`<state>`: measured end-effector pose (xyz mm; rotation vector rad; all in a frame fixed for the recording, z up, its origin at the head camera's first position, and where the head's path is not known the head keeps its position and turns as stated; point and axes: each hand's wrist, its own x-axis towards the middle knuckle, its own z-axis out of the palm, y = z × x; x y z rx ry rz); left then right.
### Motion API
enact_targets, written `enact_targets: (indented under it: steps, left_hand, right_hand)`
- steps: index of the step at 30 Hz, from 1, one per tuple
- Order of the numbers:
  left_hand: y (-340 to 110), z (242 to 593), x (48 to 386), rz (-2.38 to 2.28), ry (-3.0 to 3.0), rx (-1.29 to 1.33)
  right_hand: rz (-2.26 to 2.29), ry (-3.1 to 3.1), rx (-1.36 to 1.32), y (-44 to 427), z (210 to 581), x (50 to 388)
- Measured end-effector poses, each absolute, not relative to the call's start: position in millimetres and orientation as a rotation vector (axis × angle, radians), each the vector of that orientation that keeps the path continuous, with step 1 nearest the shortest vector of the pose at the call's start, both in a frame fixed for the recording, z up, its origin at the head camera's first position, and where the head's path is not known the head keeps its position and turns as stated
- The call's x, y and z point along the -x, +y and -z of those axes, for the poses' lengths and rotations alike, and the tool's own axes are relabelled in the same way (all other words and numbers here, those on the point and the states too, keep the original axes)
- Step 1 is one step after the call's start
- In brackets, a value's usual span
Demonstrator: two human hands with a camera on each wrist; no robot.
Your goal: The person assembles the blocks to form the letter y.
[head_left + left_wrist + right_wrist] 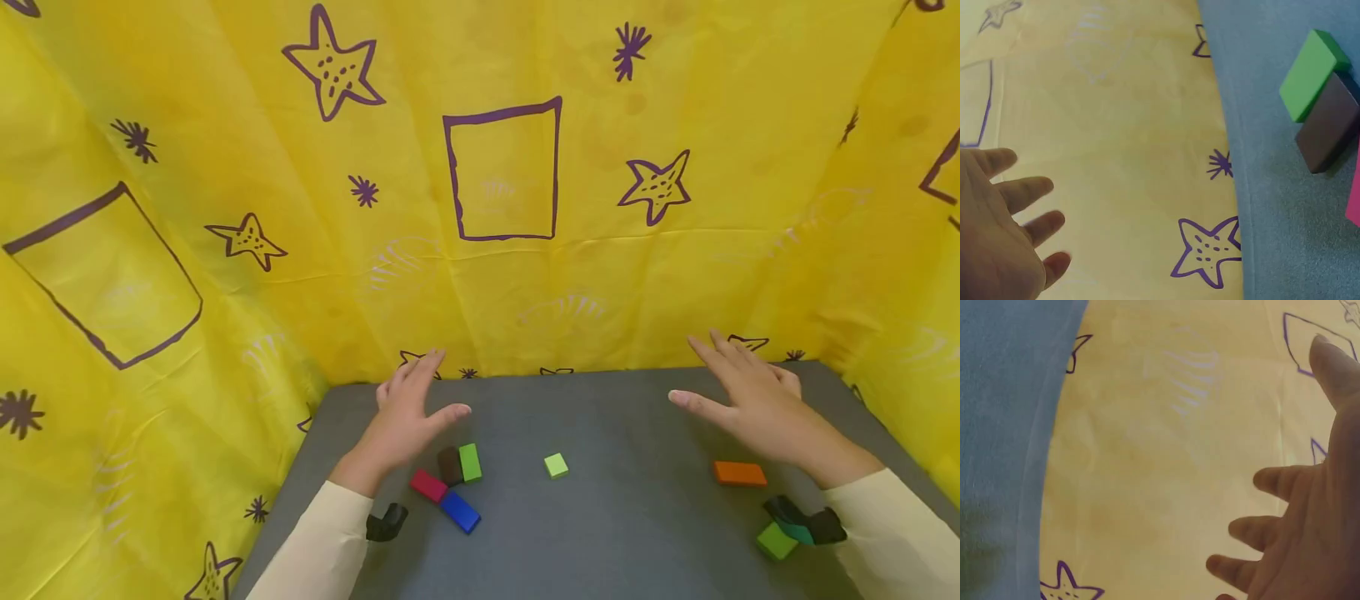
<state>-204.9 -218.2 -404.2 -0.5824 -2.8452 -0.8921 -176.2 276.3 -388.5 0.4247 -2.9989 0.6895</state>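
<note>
My left hand (408, 417) hovers over the left side of the grey table with fingers stretched out, holding nothing. Close by it lie a brown block (450, 466), a green block (470, 462), a crimson block (429, 486) and a blue block (460, 512), grouped together. On the right, my right hand (757, 408) is also raised, fingers spread and holding nothing. Below it lies an orange block (740, 473). Nearer the front, another green block (776, 541) is partly hidden by the wrist strap. A small light green block (556, 466) sits alone between the hands.
The grey table (592, 533) ends at a yellow curtain (495, 308) with purple drawings, which hangs behind it and along both sides. A black wrist camera mount (387, 522) sits on the left wrist, and another (806, 521) on the right.
</note>
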Motion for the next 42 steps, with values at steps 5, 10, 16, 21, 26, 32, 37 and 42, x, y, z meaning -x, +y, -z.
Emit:
enact_targets:
  steps: [5,10,16,21,26,32,37,42]
  left_hand:
    - [-230.8,402.4,204.8,1.174,-2.747,0.578]
    - [-243.6,403.5,208.8,1.515,-2.503,0.718]
    - [-247.3,406.7,209.9,1.739,-2.306,0.836]
    - [-248.2,413.8,207.6,1.970,-2.181,0.824]
    - [-249.2,417.1,204.0,2.089,-2.092,0.785]
    - [-248.2,421.7,201.5,2.162,-2.019,0.765]
    - [-245.4,431.0,197.1,2.211,-1.993,0.766]
    - [-239.7,447.3,193.6,2.248,-1.978,0.791]
  right_hand:
    - [-0.767,-2.942,-0.409,288.4,386.9,175.1]
    - [-0.917,-2.818,-0.410,303.6,389.2,171.3]
    - [-1.036,-2.718,-0.410,320.7,398.1,165.8]
    - [-1.176,-2.665,-0.414,332.2,410.7,161.7]
    - [-1.194,-2.621,-0.412,339.2,427.0,158.7]
    - [-1.195,-2.595,-0.408,341.1,442.1,156.1]
    - [-1.196,-2.586,-0.407,343.1,455.5,153.6]
    - [-1.206,-2.585,-0.394,346.9,470.0,151.7]
